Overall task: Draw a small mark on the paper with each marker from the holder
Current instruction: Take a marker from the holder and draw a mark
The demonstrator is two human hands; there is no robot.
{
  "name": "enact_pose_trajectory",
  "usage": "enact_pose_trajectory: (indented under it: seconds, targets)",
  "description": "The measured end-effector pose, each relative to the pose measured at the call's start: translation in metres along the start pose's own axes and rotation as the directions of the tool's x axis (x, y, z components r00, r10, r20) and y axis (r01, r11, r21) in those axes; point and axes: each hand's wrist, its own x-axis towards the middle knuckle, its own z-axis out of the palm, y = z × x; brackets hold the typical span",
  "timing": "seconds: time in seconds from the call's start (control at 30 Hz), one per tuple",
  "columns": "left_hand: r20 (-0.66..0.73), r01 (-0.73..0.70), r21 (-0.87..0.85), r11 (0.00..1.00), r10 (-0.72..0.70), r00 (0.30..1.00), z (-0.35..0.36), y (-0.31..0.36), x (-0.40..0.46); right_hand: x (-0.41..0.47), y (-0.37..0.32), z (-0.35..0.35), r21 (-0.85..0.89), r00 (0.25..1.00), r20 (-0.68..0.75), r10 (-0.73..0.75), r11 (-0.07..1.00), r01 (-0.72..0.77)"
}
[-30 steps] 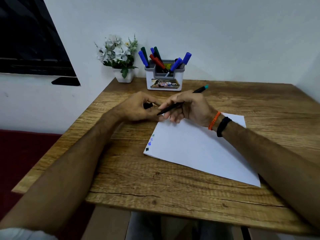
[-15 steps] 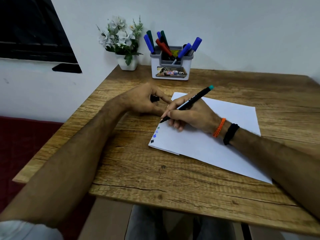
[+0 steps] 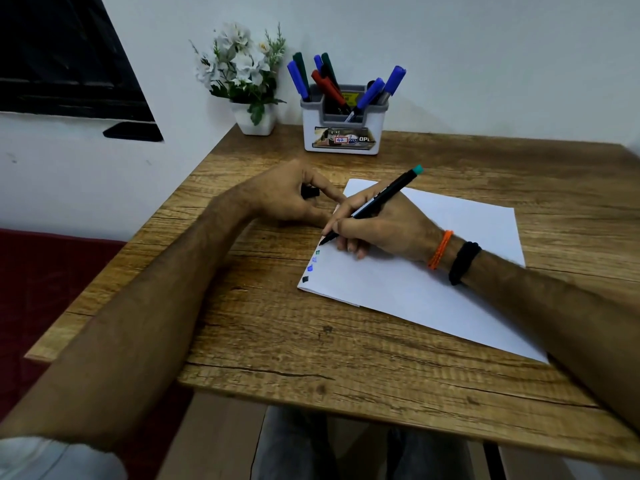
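Note:
A white sheet of paper (image 3: 433, 271) lies on the wooden table (image 3: 311, 341), with several small coloured marks (image 3: 311, 266) along its left edge. My right hand (image 3: 381, 226) grips a black marker with a teal end (image 3: 384, 199) in a writing hold, its tip at the paper's left edge just above the marks. My left hand (image 3: 287, 199) rests on the table beside it, fingers curled round the black marker cap (image 3: 310, 192). A white and grey holder (image 3: 343, 133) at the back holds several blue, green and red markers (image 3: 325, 84).
A white pot of artificial flowers (image 3: 249, 81) stands left of the holder against the wall. A dark window (image 3: 62, 64) is on the left wall. The table's near edge crosses the lower part of the view, and a red surface (image 3: 41, 289) lies to its left.
My right hand has shifted from near my left hand into a writing hold and lowered the marker tip to the paper's left edge. My left hand still holds the cap.

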Motion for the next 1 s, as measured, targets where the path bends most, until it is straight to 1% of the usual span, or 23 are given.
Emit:
enact_pose_trajectory:
  seconds: [0.17,0.3,0.4,0.53,0.63,0.77,0.9,1.0]
  targets:
    - [-0.001,-0.010,-0.001,1.000,0.010,1.000,-0.0003,0.0019,-0.0011,-0.0004,0.0000,0.0007,-0.009,1.000,0.008,-0.004,1.000,0.004]
    - [0.002,-0.005,-0.003,1.000,0.005,1.000,-0.0001,0.0021,-0.0010,0.0005,0.0008,0.0006,0.004,1.000,-0.018,-0.001,1.000,0.001]
    - [0.002,-0.012,-0.008,1.000,0.012,1.000,-0.0003,0.0033,-0.0018,-0.0003,0.0008,0.0009,-0.003,1.000,0.002,-0.008,1.000,0.008]
    - [0.002,-0.011,-0.004,1.000,0.011,1.000,0.0000,0.0035,-0.0020,0.0012,0.0023,0.0014,0.012,1.000,-0.030,0.005,1.000,-0.004]
    - [0.001,-0.003,0.004,1.000,0.003,1.000,-0.0001,0.0032,-0.0022,0.0013,0.0023,0.0008,0.008,1.000,-0.008,0.003,1.000,-0.003]
    - [0.001,0.008,-0.001,1.000,-0.008,1.000,-0.0002,0.0026,-0.0010,0.0016,0.0035,0.0008,0.016,1.000,-0.030,0.004,1.000,-0.004]
    - [0.002,0.008,-0.006,1.000,-0.008,1.000,0.0002,0.0039,-0.0016,0.0010,0.0029,0.0005,0.007,1.000,-0.009,-0.017,1.000,0.017]
    - [-0.013,0.007,-0.017,1.000,-0.007,1.000,0.0000,0.0032,-0.0017,0.0011,0.0039,0.0004,0.006,0.999,-0.031,-0.017,1.000,0.017]
